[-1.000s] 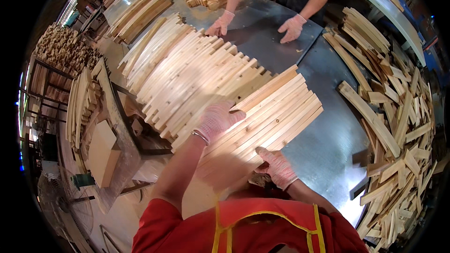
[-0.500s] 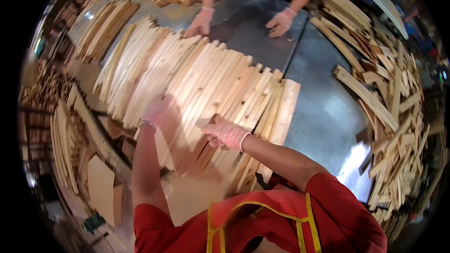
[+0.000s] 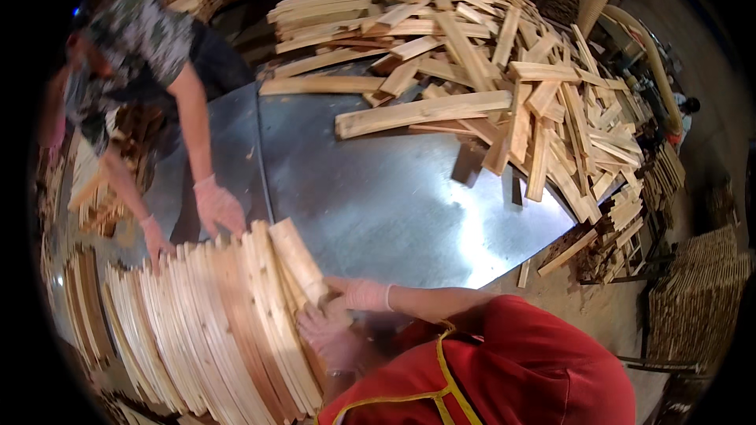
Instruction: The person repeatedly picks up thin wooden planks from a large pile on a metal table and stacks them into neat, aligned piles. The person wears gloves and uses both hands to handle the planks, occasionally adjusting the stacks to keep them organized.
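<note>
A row of pale wooden boards (image 3: 213, 307) lies side by side on the metal table. At its right edge, one wooden board (image 3: 296, 258) sits askew, turned away from its neighbours. Around that board's near end my gloved right hand (image 3: 364, 296) is closed, with its fingertips partly blurred. Just below, my gloved left hand (image 3: 331, 337) lies with fingers spread against the same end and the row's edge. Both hands are close together in front of my red apron.
Across the table a co-worker's gloved hands (image 3: 219, 206) touch the row's far ends. A heap of loose wood pieces (image 3: 543, 102) covers the table's far right. The bare metal tabletop (image 3: 378, 197) lies between heap and row. Stacked slats (image 3: 697, 299) stand at the right.
My view has swung right, bringing the wood heap to the middle. My hands have gone from the top of the row to its right edge, where the end board is now angled.
</note>
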Motion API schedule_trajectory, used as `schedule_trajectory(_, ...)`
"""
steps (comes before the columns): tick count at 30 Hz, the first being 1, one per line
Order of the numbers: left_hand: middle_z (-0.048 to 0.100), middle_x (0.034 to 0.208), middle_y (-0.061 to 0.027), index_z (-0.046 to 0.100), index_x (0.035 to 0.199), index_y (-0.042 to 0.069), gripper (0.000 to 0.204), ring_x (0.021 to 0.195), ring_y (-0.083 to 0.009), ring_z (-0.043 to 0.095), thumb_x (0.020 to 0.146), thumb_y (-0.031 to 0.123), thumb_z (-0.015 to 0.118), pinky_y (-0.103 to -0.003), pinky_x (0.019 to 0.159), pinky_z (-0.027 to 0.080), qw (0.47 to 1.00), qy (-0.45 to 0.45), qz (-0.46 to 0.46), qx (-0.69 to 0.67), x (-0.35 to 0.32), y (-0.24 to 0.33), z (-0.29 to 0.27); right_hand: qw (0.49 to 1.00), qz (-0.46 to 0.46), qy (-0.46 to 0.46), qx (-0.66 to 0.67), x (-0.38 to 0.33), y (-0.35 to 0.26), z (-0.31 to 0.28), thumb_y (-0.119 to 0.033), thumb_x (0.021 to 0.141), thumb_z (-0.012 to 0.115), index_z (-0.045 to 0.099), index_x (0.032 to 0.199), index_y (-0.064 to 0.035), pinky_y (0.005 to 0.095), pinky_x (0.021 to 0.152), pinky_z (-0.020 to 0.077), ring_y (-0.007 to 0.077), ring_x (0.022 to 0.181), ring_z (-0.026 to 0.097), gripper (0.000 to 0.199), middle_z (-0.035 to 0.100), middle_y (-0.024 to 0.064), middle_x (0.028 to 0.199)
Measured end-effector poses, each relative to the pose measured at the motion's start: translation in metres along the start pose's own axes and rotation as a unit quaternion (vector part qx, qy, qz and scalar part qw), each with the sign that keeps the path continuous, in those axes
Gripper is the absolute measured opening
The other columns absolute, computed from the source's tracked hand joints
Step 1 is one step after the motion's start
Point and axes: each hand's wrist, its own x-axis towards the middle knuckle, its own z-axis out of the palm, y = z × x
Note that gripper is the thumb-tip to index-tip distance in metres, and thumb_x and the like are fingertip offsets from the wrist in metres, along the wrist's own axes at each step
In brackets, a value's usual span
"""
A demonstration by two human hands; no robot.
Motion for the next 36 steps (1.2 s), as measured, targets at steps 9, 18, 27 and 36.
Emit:
schedule_trajectory(9,0.039,0.164,-0.0204,0.031,0.163,0.003,0.114,0.154,-0.0394,0.033,0.080,0.064,0.078,-0.053,0.128,0.022,0.977,-0.029,-0.189,0.091,-0.010,-0.011,0.008,0.650,-0.212,0.710,-0.168,-0.173,-0.032,-0.412,-0.033,0.092,0.078,0.048,0.154,-0.0101,0.0403,0.113,0.0433,0.0304,0.137,0.051,0.073,0.054,0.0162,0.150)
schedule_trajectory(18,0.057,0.140,-0.0212,0.020,0.166,0.006,0.104,0.133,-0.0397,0.053,0.085,0.040,0.076,-0.052,0.114,0.042,0.967,-0.106,-0.232,0.031,0.021,0.009,-0.032,0.815,-0.107,0.375,0.429,-0.188,0.016,-0.434,-0.027,0.100,0.069,0.059,0.141,-0.0055,0.0436,0.105,0.0553,0.0268,0.120,0.066,0.047,0.069,0.0090,0.128)
schedule_trajectory(27,0.054,0.151,-0.0250,0.034,0.163,0.008,0.107,0.134,-0.0411,0.058,0.072,0.032,0.085,-0.042,0.113,0.046,0.823,-0.095,-0.160,-0.536,0.055,0.076,-0.043,0.945,0.103,0.146,0.273,-0.185,0.083,-0.112,-0.008,0.093,0.075,0.060,0.137,-0.0096,0.0391,0.095,0.0573,0.0207,0.106,0.069,0.047,0.070,0.0049,0.118)
schedule_trajectory(36,0.051,0.151,-0.0208,0.046,0.151,0.006,0.072,0.146,-0.0380,0.044,0.096,0.052,0.059,-0.050,0.116,0.039,0.967,-0.025,0.023,-0.252,-0.057,0.014,0.001,0.984,0.075,0.060,-0.148,-0.098,0.035,-0.015,-0.044,0.082,0.086,0.034,0.157,-0.0038,0.0437,0.107,0.0496,0.0399,0.126,0.061,0.100,0.060,0.0251,0.138)
